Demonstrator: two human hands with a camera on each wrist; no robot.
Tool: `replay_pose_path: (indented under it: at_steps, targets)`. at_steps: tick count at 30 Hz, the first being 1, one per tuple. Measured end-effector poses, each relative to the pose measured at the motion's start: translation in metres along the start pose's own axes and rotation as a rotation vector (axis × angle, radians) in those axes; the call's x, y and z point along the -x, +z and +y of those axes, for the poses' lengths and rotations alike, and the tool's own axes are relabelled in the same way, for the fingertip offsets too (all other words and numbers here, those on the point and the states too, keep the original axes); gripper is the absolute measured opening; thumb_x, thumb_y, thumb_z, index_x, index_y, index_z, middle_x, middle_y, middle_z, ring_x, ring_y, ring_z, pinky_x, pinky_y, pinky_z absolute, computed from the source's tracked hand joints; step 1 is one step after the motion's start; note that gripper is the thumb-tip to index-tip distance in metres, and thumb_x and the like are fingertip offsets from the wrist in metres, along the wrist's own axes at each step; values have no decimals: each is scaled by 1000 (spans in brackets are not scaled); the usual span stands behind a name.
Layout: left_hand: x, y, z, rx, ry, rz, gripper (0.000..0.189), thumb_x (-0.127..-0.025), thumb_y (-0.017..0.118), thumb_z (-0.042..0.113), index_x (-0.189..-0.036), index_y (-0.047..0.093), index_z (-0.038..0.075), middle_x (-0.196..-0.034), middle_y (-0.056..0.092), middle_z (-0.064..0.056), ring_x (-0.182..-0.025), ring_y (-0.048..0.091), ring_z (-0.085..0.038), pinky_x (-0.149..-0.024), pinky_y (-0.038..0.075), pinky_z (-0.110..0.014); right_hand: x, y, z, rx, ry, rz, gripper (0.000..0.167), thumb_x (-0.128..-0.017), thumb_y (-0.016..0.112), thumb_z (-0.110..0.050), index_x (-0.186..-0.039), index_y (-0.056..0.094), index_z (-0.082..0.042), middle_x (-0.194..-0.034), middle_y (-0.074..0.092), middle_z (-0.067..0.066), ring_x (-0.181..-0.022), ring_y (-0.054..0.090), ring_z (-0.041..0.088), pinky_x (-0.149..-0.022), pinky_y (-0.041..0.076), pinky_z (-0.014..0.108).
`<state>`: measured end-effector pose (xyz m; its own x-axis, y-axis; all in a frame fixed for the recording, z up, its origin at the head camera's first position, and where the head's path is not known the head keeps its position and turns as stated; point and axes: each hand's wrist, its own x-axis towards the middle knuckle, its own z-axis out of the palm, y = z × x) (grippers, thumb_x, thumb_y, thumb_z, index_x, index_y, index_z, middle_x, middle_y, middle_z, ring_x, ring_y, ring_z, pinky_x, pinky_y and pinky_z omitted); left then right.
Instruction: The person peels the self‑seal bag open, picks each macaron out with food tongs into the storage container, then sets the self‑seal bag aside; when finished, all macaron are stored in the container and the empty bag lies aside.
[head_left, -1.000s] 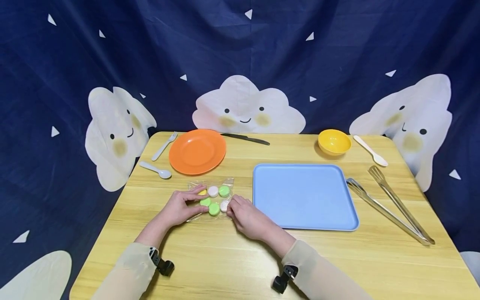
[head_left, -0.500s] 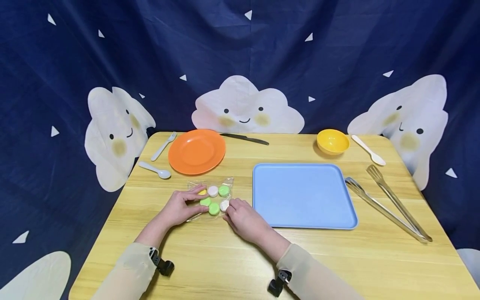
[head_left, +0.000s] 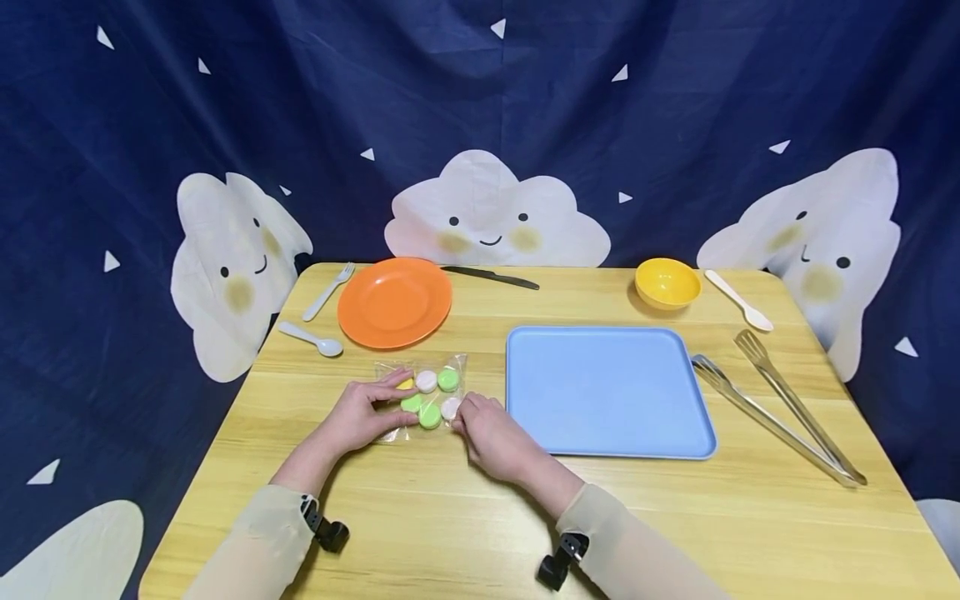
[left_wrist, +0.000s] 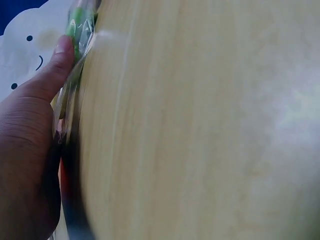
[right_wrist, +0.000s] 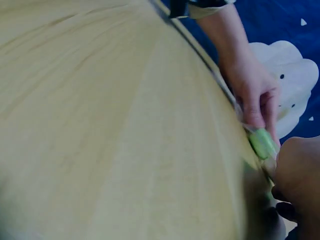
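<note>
A clear plastic bag (head_left: 437,398) lies on the table in the head view, with several small round green, white and yellow pieces in it, like toy macarons. My left hand (head_left: 365,414) holds the bag's left side, thumb and fingers on either side of a green piece (head_left: 411,403). At the right edge, beside a white piece (head_left: 450,408), my right hand (head_left: 491,435) pinches the film with curled fingers. The left wrist view has the left thumb (left_wrist: 61,52) against the crinkled film. In the right wrist view a green piece (right_wrist: 262,144) shows between both hands.
A blue tray (head_left: 607,392) lies right of the bag, with metal tongs (head_left: 780,417) beyond it. An orange plate (head_left: 395,302), fork (head_left: 328,292), spoon (head_left: 311,339) and black knife (head_left: 491,277) lie behind. Back right are a yellow bowl (head_left: 668,283) and white spoon (head_left: 738,300).
My right hand shifts slightly at the bag's right edge, and the film and lower pieces move a little with it. My left hand stays in place.
</note>
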<state>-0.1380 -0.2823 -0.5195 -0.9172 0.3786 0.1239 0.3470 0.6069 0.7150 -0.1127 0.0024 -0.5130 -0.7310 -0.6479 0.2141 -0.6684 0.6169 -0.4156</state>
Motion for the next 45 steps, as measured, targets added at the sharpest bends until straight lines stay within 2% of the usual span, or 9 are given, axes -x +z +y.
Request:
replay_pose_path:
  at_steps: [4, 9, 15, 18, 20, 24, 33, 38, 45]
  targets:
    - [0, 1, 0, -7, 7, -2, 51, -80, 93, 37, -125, 79, 18, -148, 60, 2, -145, 48, -22, -121, 36, -45, 1, -7, 2, -145, 23, 38, 9, -108, 60, -10, -99, 60, -8, -92, 55, -1, -85, 55, 15, -81, 56, 32]
    - [1, 1, 2, 12, 10, 9, 51, -79, 94, 33, -125, 79, 15, -148, 61, 0, -145, 48, -24, -120, 36, -44, 3, -11, 4, -195, 53, 65, 8, -108, 59, -7, -100, 60, -6, -94, 54, -1, -86, 55, 14, -80, 56, 30]
    - [1, 2, 1, 16, 1, 13, 50, -80, 95, 32, -124, 79, 16, -148, 61, 1, -145, 48, -23, -120, 36, -43, 4, -14, 4, -247, 92, 90, 17, -107, 67, -24, -104, 61, -9, -94, 53, -3, -82, 53, 12, -74, 54, 28]
    - [0, 1, 1, 14, -9, 7, 50, -80, 94, 33, -125, 79, 17, -148, 60, 3, -145, 48, -22, -121, 36, -45, 2, -14, 1, -230, 76, 106, 28, -100, 77, -32, -107, 62, -8, -94, 52, -3, -81, 52, 12, -71, 52, 28]
    - [1, 1, 1, 13, -17, 2, 49, -81, 93, 36, -125, 79, 17, -149, 59, 4, -146, 47, -22, -121, 35, -46, 1, -13, 0, -206, 55, 119, 26, -98, 79, -28, -106, 65, -7, -94, 56, -3, -82, 55, 13, -73, 54, 29]
    - [0, 1, 1, 13, -21, 2, 46, -85, 90, 40, -125, 79, 19, -149, 60, 4, -145, 48, -21, -121, 36, -46, -2, -11, -2, -195, 59, 141, 8, -101, 75, -15, -99, 72, -7, -94, 65, 0, -85, 64, 15, -78, 59, 31]
    - [0, 2, 1, 48, -43, 21, 39, -87, 89, 36, -121, 81, 20, -146, 61, 4, -144, 49, -21, -119, 38, -45, 3, -20, 4, -272, 167, 183, 9, -101, 71, -7, -96, 79, -6, -90, 76, 4, -85, 72, 17, -79, 61, 33]
    - [-1, 1, 1, 45, -49, 15, 39, -87, 89, 35, -122, 81, 20, -146, 61, 5, -145, 49, -21, -120, 37, -45, 4, -25, 7, -299, 206, 218, 9, -97, 72, -3, -91, 79, -5, -82, 74, 1, -75, 68, 11, -69, 59, 29]
    - [0, 1, 3, 40, -64, 22, 39, -87, 89, 37, -121, 81, 20, -146, 61, 6, -144, 49, -20, -119, 38, -46, -12, -23, 3, -319, 196, 188, 7, -94, 78, -12, -92, 77, -6, -76, 64, -5, -68, 59, 7, -62, 53, 23]
